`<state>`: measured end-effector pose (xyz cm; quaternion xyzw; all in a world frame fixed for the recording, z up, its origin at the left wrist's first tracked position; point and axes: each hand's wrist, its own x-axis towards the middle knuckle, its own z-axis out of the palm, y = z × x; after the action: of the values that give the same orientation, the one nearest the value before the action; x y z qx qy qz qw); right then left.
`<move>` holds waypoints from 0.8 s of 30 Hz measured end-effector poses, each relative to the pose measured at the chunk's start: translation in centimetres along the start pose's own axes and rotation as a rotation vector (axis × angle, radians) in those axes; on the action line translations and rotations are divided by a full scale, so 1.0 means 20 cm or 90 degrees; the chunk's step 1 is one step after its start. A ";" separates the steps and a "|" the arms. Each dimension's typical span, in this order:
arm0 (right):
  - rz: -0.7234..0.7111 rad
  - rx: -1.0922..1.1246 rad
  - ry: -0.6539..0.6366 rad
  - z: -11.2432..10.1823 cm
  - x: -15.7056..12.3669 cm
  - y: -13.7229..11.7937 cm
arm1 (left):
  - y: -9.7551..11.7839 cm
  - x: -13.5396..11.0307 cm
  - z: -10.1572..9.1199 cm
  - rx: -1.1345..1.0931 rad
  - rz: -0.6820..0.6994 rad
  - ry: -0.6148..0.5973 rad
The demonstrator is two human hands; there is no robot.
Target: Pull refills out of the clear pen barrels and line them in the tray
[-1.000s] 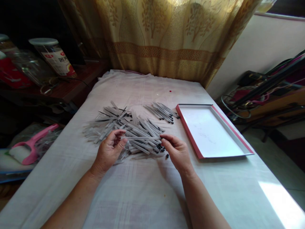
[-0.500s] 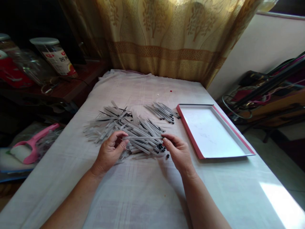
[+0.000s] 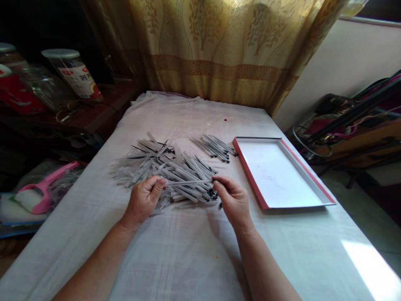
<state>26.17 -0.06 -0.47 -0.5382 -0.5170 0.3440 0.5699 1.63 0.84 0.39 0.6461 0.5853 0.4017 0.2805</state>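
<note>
A heap of clear pen tubes (image 3: pixel 163 169) with dark refills lies on the white cloth in front of me. Both hands hold one clear pen tube (image 3: pixel 188 182) level just above the heap's near edge. My left hand (image 3: pixel 144 200) pinches its left end with curled fingers. My right hand (image 3: pixel 231 197) pinches its right end between thumb and fingers. A tiny black cap (image 3: pixel 221 205) lies on the cloth by my right hand. A smaller neat bunch of assembled pens (image 3: pixel 214 147) lies further back.
A shallow white tray with a red rim (image 3: pixel 250 175) sits to the right of the pens. Plastic jars (image 3: pixel 73 75) stand on a dark shelf at the left, with a pink-handled tool (image 3: pixel 44 188) below. A golden curtain (image 3: pixel 219 50) hangs behind the table.
My left hand has closed more tightly on the tube's left end, its fingers curling over. The tube and my right hand have hardly moved.
</note>
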 end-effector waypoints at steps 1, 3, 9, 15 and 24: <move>-0.025 -0.013 0.004 0.01 0.00 0.00 | 0.00 0.00 0.00 -0.003 -0.017 -0.003; -0.079 -0.036 0.009 0.02 -0.01 0.00 | -0.02 0.01 0.00 -0.027 -0.060 -0.007; -0.086 -0.032 0.003 0.03 -0.01 0.01 | -0.03 0.01 0.00 -0.126 -0.153 -0.037; 0.029 -0.020 0.008 0.03 -0.02 -0.01 | 0.01 0.01 0.01 -0.182 -0.062 -0.027; -0.027 -0.028 0.045 0.02 -0.01 0.00 | -0.02 0.00 -0.02 -0.114 -0.091 0.018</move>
<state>25.71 -0.18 -0.64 -0.5511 -0.5153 0.3013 0.5831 1.13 0.91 0.34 0.5694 0.5954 0.4403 0.3571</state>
